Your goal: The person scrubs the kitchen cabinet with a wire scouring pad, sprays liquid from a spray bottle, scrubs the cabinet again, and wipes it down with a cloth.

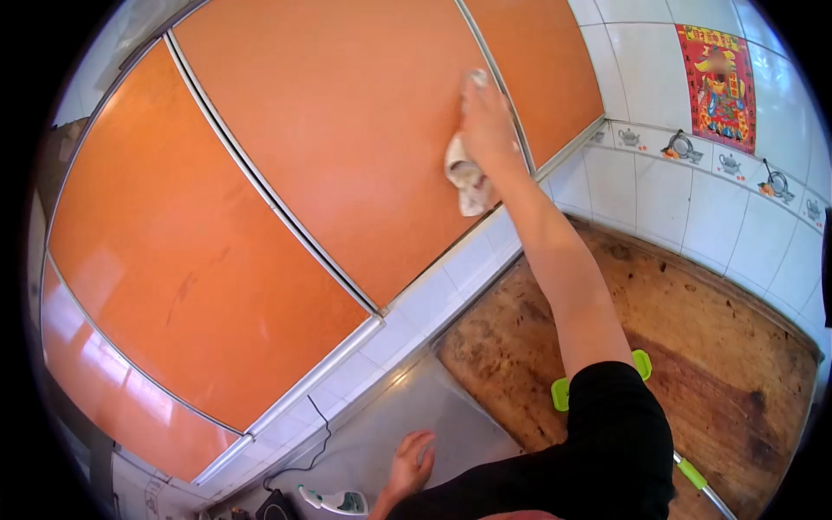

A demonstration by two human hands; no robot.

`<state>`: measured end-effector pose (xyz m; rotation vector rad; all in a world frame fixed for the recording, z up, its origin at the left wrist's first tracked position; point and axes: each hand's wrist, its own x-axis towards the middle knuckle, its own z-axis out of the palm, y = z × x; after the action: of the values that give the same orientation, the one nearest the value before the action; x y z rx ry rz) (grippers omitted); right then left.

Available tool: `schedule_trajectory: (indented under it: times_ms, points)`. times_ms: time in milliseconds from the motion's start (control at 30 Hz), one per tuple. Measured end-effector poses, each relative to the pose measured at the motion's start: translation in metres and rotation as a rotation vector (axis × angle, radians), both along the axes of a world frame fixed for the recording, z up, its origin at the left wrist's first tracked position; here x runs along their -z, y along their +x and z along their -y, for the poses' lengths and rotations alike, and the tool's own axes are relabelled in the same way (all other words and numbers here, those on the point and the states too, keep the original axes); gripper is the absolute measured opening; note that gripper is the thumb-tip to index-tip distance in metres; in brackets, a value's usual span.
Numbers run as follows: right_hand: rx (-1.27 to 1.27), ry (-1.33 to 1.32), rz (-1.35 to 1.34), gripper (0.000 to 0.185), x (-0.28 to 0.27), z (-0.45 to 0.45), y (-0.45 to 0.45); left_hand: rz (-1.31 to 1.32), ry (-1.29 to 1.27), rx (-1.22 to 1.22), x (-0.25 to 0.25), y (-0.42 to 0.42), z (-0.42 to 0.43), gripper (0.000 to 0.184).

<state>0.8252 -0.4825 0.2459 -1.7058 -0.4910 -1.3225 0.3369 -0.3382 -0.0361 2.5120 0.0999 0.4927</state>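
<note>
My right hand (490,130) is raised at the end of my outstretched arm, pressing a crumpled whitish cloth (468,186) to the orange cabinet door (347,113). It is near the metal strip at that door's right edge. Part of the cloth hangs below the palm, and a bit shows at the fingertips; the hand is slightly blurred. Low in the view, my left hand (412,464) is held over the grey metal countertop (373,416). Its fingers are loosely bent and nothing shows in them. A white and green spray bottle (336,500) is beside my left wrist.
A stained wooden board (711,347) covers the right-hand surface. On it are bright green plastic pieces (643,364), partly behind my sleeve, and a pole with a green grip (691,472). A black cord (325,433) runs down to a black object (277,504). White tiled walls carry a red poster (719,95).
</note>
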Motion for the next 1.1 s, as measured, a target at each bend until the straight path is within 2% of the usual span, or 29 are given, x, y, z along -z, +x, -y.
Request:
schedule_trajectory:
  times_ms: [67,133,200,267,333,400,467,533,567,667,700,733,767,800,833,867,967,1067,1100]
  points:
    - [0.054,0.086,0.048,0.041,0.056,0.003,0.02,0.014,-0.008,0.013,-0.001,-0.003,0.004,0.029]
    - [0.099,0.095,-0.02,0.044,0.113,0.001,0.01,0.041,0.002,0.055,-0.004,-0.002,0.007,0.03]
    - [-0.052,0.11,-0.202,0.047,0.168,0.004,-0.004,0.029,0.027,0.079,-0.009,0.005,0.014,0.031]
    - [-0.153,0.015,-0.477,0.048,0.207,0.019,-0.016,0.027,0.029,0.112,-0.012,0.015,0.021,0.031]
    - [-0.266,-0.081,-0.572,0.043,0.241,0.033,-0.023,0.043,0.005,0.143,-0.01,0.026,0.024,0.031]
    - [-0.419,-0.059,-0.503,0.043,0.271,0.035,-0.056,0.001,-0.27,0.073,0.007,0.043,0.024,0.038]
    - [-0.784,-0.007,-0.645,0.038,0.307,0.024,-0.093,-0.013,-0.5,-0.012,0.022,0.066,0.03,0.052]
    - [-1.06,0.072,-0.886,0.032,0.296,0.02,-0.158,-0.055,-0.737,-0.126,0.035,0.094,0.032,0.07]
    - [-1.195,0.121,-0.932,0.029,0.309,0.009,-0.182,-0.1,-0.889,-0.184,0.044,0.107,0.03,0.078]
    - [-1.55,0.211,-1.163,0.026,0.336,-0.009,-0.228,-0.061,-1.188,-0.036,0.064,0.126,0.038,0.064]
    - [-1.65,0.247,-1.254,0.025,0.343,-0.008,-0.237,-0.086,-1.223,-0.084,0.069,0.125,0.036,0.061]
    - [-1.557,0.352,-1.194,0.027,0.343,-0.006,-0.236,-0.117,-1.254,-0.127,0.073,0.122,0.032,0.058]
    - [-1.45,0.281,-1.173,0.026,0.351,0.002,-0.231,-0.15,-1.282,-0.169,0.08,0.12,0.031,0.055]
    - [-1.346,0.212,-1.146,0.026,0.352,0.012,-0.226,0.0,-1.346,-0.164,0.084,0.119,0.031,0.044]
    - [-1.243,0.143,-1.117,0.026,0.355,0.02,-0.224,-0.009,-1.389,-0.178,0.087,0.118,0.028,0.042]
    - [-1.265,0.22,-1.073,0.021,0.359,0.026,-0.231,-0.018,-1.434,-0.194,0.09,0.115,0.02,0.04]
    - [-1.191,-0.338,-1.338,0.02,0.352,0.053,-0.232,0.022,-1.535,-0.191,0.089,0.112,0.02,0.034]
    - [-1.272,-0.605,-1.37,0.027,0.366,0.06,-0.224,0.002,-1.638,-0.128,0.075,0.115,0.027,0.033]
    - [-1.487,-0.215,-1.343,0.03,0.361,0.06,-0.226,-0.015,-1.674,-0.098,0.066,0.119,0.028,0.033]
